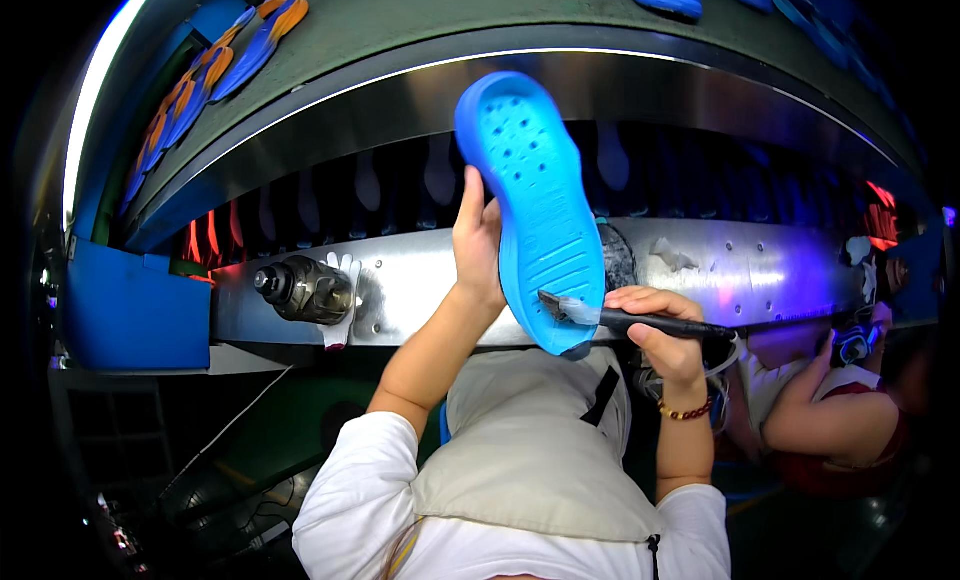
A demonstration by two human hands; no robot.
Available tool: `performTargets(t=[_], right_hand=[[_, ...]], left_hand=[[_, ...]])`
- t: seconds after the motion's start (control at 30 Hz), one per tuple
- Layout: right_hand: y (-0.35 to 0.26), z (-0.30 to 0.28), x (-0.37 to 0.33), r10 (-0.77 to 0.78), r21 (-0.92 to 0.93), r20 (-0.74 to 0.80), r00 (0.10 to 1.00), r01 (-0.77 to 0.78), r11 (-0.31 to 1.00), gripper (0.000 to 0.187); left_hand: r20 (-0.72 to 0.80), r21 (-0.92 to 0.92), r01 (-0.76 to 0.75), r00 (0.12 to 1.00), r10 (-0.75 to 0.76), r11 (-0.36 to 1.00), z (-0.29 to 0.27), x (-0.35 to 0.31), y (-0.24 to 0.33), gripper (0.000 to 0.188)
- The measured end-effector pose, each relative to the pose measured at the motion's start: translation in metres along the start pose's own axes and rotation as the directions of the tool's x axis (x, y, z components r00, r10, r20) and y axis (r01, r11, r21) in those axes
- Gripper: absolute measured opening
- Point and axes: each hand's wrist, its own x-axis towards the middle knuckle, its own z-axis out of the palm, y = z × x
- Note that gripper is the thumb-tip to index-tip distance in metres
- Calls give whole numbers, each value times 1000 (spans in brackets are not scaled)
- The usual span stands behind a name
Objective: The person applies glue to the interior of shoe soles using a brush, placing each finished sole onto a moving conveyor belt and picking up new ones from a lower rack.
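A bright blue shoe sole point(540, 200), with small holes at its far end and ridges near its heel, is held up in front of me. My left hand point(478, 238) grips its left edge, thumb along the side and the other fingers hidden behind it. In my right hand point(660, 325) is a black-handled brush point(640, 321), fingers wrapped round the handle. The brush's tip lies against the heel end of the sole, at its inner face. A dark round object point(615, 252) sits partly hidden behind the sole.
A dark bottle with a black cap point(295, 290) stands on the steel ledge point(420, 265), beside a white glove point(343, 305). Beyond, a green conveyor belt point(420, 15) carries blue and orange soles point(265, 45). At right, a co-worker's arm point(830, 420) reaches toward a blue item.
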Motion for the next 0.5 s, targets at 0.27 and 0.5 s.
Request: performTargets(t=[0.27, 0.5], right_hand=[[2, 39, -8, -108, -273, 7, 994, 106, 956, 17], [-13, 50, -4, -194, -455, 139, 971, 237, 859, 21]], left_hand=[[-22, 77, -44, 999, 46, 996, -23, -40, -32, 66], [-90, -107, -84, 993, 74, 991, -17, -30, -37, 67]])
